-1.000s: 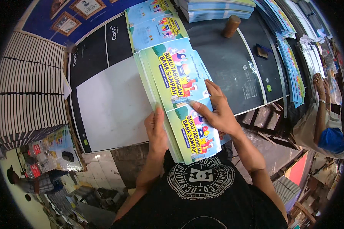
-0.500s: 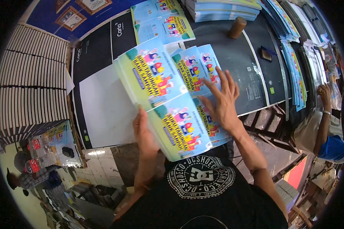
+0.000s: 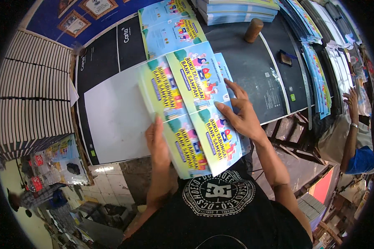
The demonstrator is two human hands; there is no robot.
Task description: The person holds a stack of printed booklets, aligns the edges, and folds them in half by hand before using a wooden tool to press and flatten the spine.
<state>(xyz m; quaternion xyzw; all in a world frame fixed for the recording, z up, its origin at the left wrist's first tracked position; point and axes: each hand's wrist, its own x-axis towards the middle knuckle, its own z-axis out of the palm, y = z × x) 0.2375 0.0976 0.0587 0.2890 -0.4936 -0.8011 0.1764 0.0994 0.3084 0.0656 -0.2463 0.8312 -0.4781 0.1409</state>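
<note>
Two overlapping printed cover sheets in light blue, green and yellow lie in front of me, each with two cartoon panels. The left cover sheet (image 3: 157, 89) is held at its left edge by my left hand (image 3: 157, 143), its thumb on top and the other fingers hidden underneath. On the right edge of the right cover sheet (image 3: 197, 79) my right hand (image 3: 243, 116) is closed, thumb on top and fingers at the edge. This sheet partly covers the left one. More of the same covers peek out beneath my right hand.
A pale sheet (image 3: 112, 116) lies on the black-topped table. Open covers (image 3: 168, 35), a brown cylinder (image 3: 253, 30) and a small dark holder (image 3: 286, 58) sit farther back. Book stacks (image 3: 33, 91) stand left, more covers (image 3: 318, 81) right. A co-worker's hand (image 3: 351, 99) is at far right.
My right hand, with fingers spread before, has closed on a cover sheet. That sheet now lies over the right part of the one in my left hand.
</note>
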